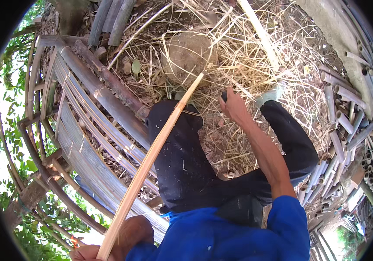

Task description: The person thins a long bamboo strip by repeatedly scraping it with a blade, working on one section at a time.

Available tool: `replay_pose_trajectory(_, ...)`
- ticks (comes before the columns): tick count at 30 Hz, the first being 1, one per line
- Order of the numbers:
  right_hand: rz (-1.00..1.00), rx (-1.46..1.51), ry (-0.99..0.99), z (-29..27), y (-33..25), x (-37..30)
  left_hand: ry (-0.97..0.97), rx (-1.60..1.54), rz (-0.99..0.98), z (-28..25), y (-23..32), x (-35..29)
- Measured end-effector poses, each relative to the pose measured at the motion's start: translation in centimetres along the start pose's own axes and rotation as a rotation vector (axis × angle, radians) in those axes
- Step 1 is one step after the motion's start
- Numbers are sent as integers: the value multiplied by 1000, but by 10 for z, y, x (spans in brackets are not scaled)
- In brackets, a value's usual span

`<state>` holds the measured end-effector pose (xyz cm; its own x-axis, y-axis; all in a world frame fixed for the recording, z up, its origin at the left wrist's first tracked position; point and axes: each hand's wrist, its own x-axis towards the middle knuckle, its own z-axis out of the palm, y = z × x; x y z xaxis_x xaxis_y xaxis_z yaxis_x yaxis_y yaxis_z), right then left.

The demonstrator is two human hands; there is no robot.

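Note:
My left hand (85, 252) is closed around the lower end of a long, pale split bamboo strip (151, 158) at the lower left. The strip slants up across my left thigh, and its thin frayed tip lies over a round brown block (188, 54) on the ground. To the right of the strip, my right hand (235, 106) is closed on a black-handled tool (224, 95). Only a short dark end of that tool shows clearly; its kind cannot be made out. The right hand is apart from the strip.
Thin bamboo shavings (243, 61) cover the ground ahead. At left stands a bamboo slat bench (82, 143) with a thick pole (104, 93) along it. Cut bamboo tubes (343, 122) are piled at right, near a pale ledge (330, 26). A pale pole (260, 35) lies far ahead.

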<state>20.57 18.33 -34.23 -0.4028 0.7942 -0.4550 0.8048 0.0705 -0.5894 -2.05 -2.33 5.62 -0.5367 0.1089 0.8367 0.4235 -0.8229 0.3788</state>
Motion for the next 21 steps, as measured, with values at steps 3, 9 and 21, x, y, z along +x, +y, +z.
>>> replay_pose_trajectory(3, -221, 78, 63, -19, -51, -54, 73, 177, 107, 3, 0, 0)
replay_pose_trajectory(9, -670, 129, 126, -72, -153, -171, 32, 116, 113, 5, 0, -5)
replay_pose_trajectory(21, -636, 104, 180, -49, -122, -134, 13, 72, 142, 8, -4, -7)
